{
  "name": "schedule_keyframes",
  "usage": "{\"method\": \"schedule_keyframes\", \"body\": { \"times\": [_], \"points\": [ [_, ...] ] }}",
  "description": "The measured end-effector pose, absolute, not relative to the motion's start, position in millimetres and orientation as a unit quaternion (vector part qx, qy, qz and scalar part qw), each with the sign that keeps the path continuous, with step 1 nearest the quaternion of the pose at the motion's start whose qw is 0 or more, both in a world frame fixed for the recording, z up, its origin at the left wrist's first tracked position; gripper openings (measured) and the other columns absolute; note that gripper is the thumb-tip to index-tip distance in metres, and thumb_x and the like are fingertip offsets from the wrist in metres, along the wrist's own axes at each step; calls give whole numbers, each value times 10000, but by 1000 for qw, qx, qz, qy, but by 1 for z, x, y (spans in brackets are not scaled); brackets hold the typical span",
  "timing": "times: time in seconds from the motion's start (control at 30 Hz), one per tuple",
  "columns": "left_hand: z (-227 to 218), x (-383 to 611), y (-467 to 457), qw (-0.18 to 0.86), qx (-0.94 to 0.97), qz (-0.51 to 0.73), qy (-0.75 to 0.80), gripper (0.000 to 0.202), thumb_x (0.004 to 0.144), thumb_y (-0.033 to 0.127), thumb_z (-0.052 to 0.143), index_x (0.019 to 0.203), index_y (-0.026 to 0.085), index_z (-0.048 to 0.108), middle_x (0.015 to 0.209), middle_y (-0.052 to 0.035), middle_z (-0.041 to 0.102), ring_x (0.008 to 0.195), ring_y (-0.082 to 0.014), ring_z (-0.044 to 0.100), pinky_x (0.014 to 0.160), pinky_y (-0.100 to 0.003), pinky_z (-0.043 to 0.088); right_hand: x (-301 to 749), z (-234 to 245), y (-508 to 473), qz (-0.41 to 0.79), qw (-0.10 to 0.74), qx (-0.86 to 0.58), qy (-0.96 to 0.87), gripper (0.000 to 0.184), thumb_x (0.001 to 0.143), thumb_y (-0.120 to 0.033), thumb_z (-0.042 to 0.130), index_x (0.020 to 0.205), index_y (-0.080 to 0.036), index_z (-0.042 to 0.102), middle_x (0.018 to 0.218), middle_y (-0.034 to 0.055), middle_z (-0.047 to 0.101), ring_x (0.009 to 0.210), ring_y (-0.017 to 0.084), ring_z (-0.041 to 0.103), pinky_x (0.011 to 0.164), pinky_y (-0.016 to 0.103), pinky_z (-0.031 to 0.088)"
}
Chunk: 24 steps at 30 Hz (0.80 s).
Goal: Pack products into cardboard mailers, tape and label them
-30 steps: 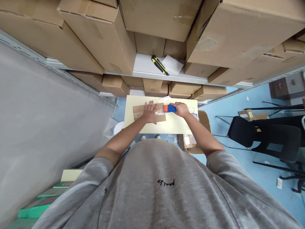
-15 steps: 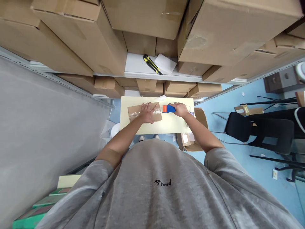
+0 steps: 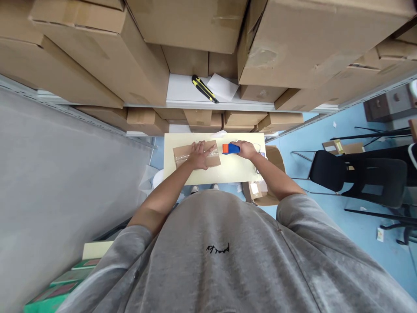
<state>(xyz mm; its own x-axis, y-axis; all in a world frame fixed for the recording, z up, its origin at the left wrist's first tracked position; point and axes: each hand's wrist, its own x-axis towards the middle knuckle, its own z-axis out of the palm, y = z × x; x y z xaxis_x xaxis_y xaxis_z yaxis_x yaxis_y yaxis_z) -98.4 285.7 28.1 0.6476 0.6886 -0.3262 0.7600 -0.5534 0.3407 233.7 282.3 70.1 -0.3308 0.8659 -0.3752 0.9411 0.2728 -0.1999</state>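
A flat brown cardboard package (image 3: 212, 161) with shiny clear tape across it lies on the pale yellow table (image 3: 234, 174). Spread over its top is my left hand (image 3: 198, 156), fingers apart and palm down. To the right of the package, my right hand (image 3: 245, 149) is wrapped around a blue and orange tape dispenser (image 3: 232, 148). The dispenser's orange end points left at the package, with a small gap between them. Whether a strip of tape still joins the two is too fine to tell.
Cardboard boxes (image 3: 189, 26) fill the shelves ahead. A yellow and black box cutter (image 3: 204, 89) and white paper (image 3: 224, 87) lie on the shelf (image 3: 182, 89). An open carton (image 3: 275, 163) stands right of the table, black chairs (image 3: 327, 171) farther right, a grey wall (image 3: 65, 174) at left.
The view has shifted slightly. My left hand stays spread on the package, and my right hand still holds the tape dispenser in nearly the same place.
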Motion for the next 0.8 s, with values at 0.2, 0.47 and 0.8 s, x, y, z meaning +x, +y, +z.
{"method": "schedule_keyframes", "body": {
  "times": [0.2, 0.47, 0.8],
  "points": [
    [28, -98, 287, 235, 877, -85, 411, 1372, 622, 555, 900, 1729, 348, 117, 1806, -157, -82, 1624, -546, 2, 1248, -702, -105, 264, 75, 281, -196, 79, 550, 808, 679, 917, -404, 706, 1568, -287, 552, 1343, 88, 715, 1202, 297, 667, 967, 338, 488],
    [23, -93, 287, 221, 880, -111, 406, 1423, 583, 538, 925, 1729, 351, 103, 1791, -188, -135, 1606, -580, -94, 1186, -792, -134, 242, 49, 287, -186, 96, 566, 797, 612, 943, -373, 638, 1544, -277, 570, 1321, 100, 718, 1195, 297, 662, 974, 351, 485],
    [19, -30, 282, 197, 883, -88, 416, 1361, 607, 593, 898, 1720, 198, 222, 1788, -230, -88, 1601, -579, -131, 1191, -771, -193, 225, 30, 287, -201, 101, 554, 801, 610, 936, -326, 641, 1539, -288, 557, 1291, 106, 720, 1150, 302, 686, 917, 351, 487]
  ]
}}
